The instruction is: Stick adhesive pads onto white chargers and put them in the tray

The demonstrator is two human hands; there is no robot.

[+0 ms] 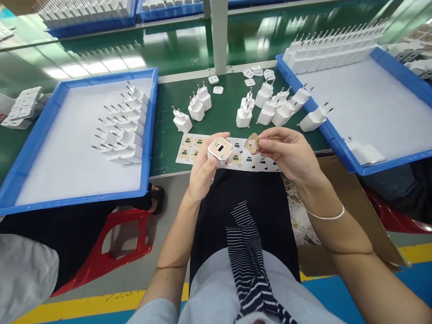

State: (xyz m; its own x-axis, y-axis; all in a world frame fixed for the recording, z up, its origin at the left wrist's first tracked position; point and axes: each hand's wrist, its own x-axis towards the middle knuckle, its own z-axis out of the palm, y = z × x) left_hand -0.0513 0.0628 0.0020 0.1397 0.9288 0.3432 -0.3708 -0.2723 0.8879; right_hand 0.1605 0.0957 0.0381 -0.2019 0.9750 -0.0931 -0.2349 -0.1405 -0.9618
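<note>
My left hand [202, 168] grips a white charger plug [220, 150] with its port face turned up, just in front of the bench edge. My right hand [286, 150] pinches a small tan sticker [251, 143] between thumb and fingertips, close beside the plug. Under both hands lies a white sticker sheet [189, 153] with more tan stickers on it. Several loose white plugs [270, 108] stand on the green bench [165, 135] behind the sheet.
A blue tray [148, 135] at left holds two rows of plugs lying down. Another blue tray [337, 139] at right carries a long row of plugs along its far edge. A metal post [219, 36] rises mid-bench. A red stool [111, 243] and a cardboard box [364, 202] sit below.
</note>
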